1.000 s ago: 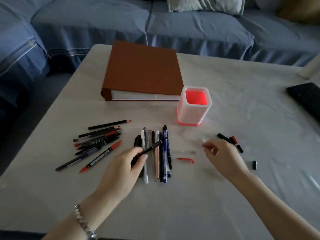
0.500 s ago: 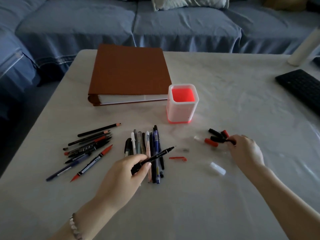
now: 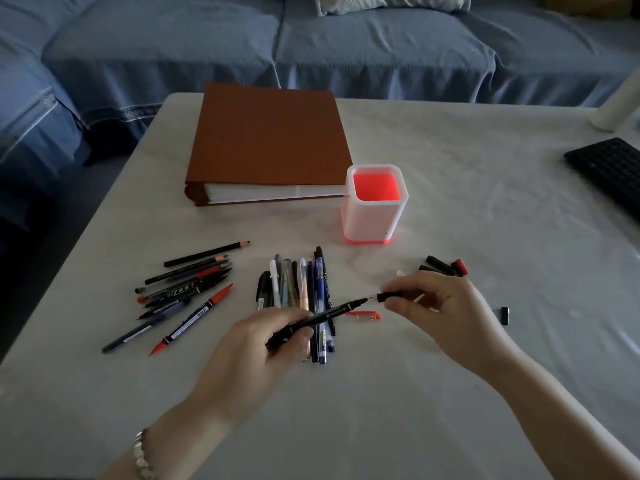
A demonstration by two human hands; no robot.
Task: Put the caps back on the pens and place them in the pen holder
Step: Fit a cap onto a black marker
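My left hand (image 3: 256, 344) grips a black pen (image 3: 332, 312) by its barrel, bare tip pointing right. My right hand (image 3: 440, 306) pinches a black cap (image 3: 389, 296), its mouth a hair's breadth from the pen tip. Under the pen lies a row of several pens (image 3: 304, 292), and a second pile of pens and pencils (image 3: 187, 289) lies to the left. A white pen holder (image 3: 372, 220) with a red inside stands empty behind them. Loose caps lie around: a red one (image 3: 363, 315), black and red ones (image 3: 445, 266), and a small black one (image 3: 504, 315).
A thick brown binder (image 3: 270, 140) lies behind the holder on the white table (image 3: 485, 202). A black keyboard (image 3: 609, 171) sits at the right edge beside a white cylinder (image 3: 616, 105). A blue sofa (image 3: 311, 46) runs behind the table.
My right hand picked a black cap from the cluster on the right and brought it left to the pen tip. My left hand lifted the pen slightly toward it.
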